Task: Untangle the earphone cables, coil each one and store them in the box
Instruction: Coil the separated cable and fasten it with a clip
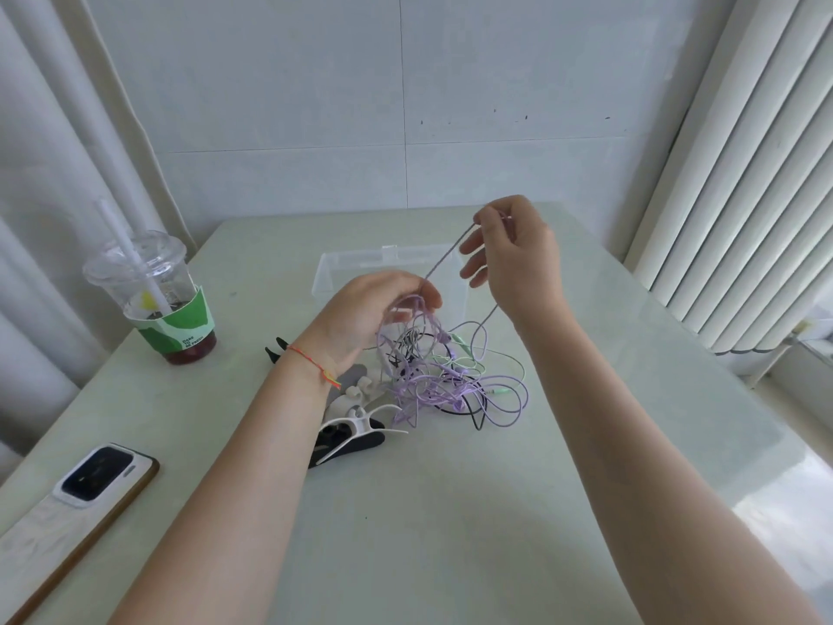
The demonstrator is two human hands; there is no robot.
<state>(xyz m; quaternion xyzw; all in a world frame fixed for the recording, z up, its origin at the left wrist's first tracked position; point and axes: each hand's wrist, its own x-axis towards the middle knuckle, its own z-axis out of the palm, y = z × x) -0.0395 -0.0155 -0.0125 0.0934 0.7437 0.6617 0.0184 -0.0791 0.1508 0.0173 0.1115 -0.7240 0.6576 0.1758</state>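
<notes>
A tangle of earphone cables (444, 381), purple, pale green and black, lies on the pale table (428, 512) in the middle. My left hand (374, 315) hovers over the tangle and grips several purple loops lifted from it. My right hand (514, 254) is raised higher to the right and pinches a purple cable (444, 257) between thumb and forefinger; the strand runs taut down to my left hand. Behind both hands stands the clear plastic box (333, 275), partly hidden by them.
Black and white cable clips (356, 426) lie left of the tangle, partly under my left forearm. A plastic cup with a straw (153, 290) stands at the far left. A phone (76, 502) lies face down near the left front edge. Blinds hang at the right.
</notes>
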